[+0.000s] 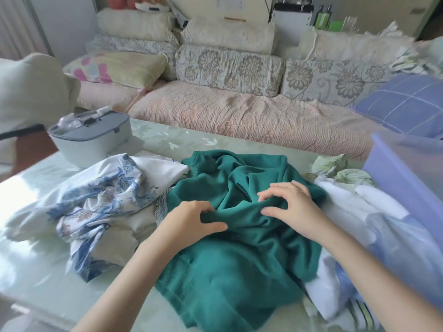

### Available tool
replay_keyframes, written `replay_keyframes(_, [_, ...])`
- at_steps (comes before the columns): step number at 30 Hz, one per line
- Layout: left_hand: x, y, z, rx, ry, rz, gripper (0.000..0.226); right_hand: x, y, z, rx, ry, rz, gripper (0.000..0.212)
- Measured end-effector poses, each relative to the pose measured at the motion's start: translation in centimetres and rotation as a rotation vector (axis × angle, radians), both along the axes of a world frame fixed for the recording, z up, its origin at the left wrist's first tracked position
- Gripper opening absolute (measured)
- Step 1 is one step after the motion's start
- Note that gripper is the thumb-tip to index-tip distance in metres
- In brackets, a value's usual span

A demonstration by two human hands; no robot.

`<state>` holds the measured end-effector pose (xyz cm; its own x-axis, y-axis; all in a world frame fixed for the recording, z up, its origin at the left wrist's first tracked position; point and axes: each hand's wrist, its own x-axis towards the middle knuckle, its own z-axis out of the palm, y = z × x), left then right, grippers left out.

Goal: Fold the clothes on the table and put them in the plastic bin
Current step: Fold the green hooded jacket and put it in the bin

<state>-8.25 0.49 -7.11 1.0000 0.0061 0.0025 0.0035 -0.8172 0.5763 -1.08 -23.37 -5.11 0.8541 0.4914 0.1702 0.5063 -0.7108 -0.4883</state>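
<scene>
Left hand (pixel 191 220) pinches a fold of green garment (pixel 239 271); right hand (pixel 293 208) apparently pinches alongside. Open table (pixel 36 271) surface lies near left.

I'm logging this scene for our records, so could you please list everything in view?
green garment: one, teal, crumpled at table centre
floral cloth: one, white with blue print, left of it
white clothes: a pile, white, right of it
plastic bin: one, translucent lilac, at the right
lidded box: one, grey and white, table's far left
table: one, pale green floral top
sofa: one, pink cover, behind table
hands: two, bare; left hand and right hand each pinch the green garment
</scene>
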Motion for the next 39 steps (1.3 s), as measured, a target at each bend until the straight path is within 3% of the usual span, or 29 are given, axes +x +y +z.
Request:
replay_keyframes(5, [-5.2,-1.6,1.0,-0.104,-0.081,0.03,0.03,-4.7,-1.2,1.4,0.021,0.005,-0.11,0.018])
replay_keyframes(8, [-8.1,-3.5,1.3,-0.234,-0.13,0.03,0.028,-8.5,-0.1,1.7,0.198,0.081,-0.17,0.024])
replay_keyframes(13, [-12.4,-8.3,0.0,-0.414,-0.082,-0.144,0.039,-13.3,1.6,0.8,0.377,0.249,-0.398,0.07])
replay_keyframes(15, [-13.1,-9.8,-0.6,-0.432,-0.02,-0.269,0.043,-14.0,1.3,0.3,0.326,0.231,-0.444,0.074])
replay_keyframes(18, [-13.4,-9.6,-1.0,-0.411,-0.022,-0.32,0.039,-14.3,0.5,-0.7,0.244,0.16,-0.489,0.06])
replay_keyframes(21, [-12.6,-6.9,-1.9,-0.338,-0.218,-0.097,0.026,-14.4,-0.8,-0.9,0.243,0.116,-0.473,0.048])
replay_keyframes(23, [-11.5,-4.7,-3.0,-0.226,-0.342,0.086,0.029,-14.4,-2.0,-0.7,0.242,0.09,-0.448,0.045])
replay_keyframes(25, [-10.3,-3.2,-4.1,-0.214,-0.272,0.128,0.037,-14.0,-3.7,-0.5,0.2,0.049,-0.464,0.044])
replay_keyframes(28, [-8.8,-3.6,-5.0,-0.274,-0.08,0.02,0.044,-12.8,-6.5,-0.2,0.16,-0.026,-0.53,0.044])
replay_keyframes(32, [-7.6,-5.0,-6.5,-0.04,-0.082,-0.017,0.052,-11.6,-7.8,-0.6,0.072,0.032,-0.519,0.05])
replay_keyframes(37, [-7.0,-5.2,-7.6,-0.245,-0.077,0.089,0.044,-12.0,-6.7,-2.8,0.045,0.074,-0.493,0.063])
replay_keyframes(39, [-7.0,-5.0,-7.0,-0.298,-0.109,0.075,0.038,-11.9,-6.5,-3.4,-0.106,0.009,-0.529,0.067])
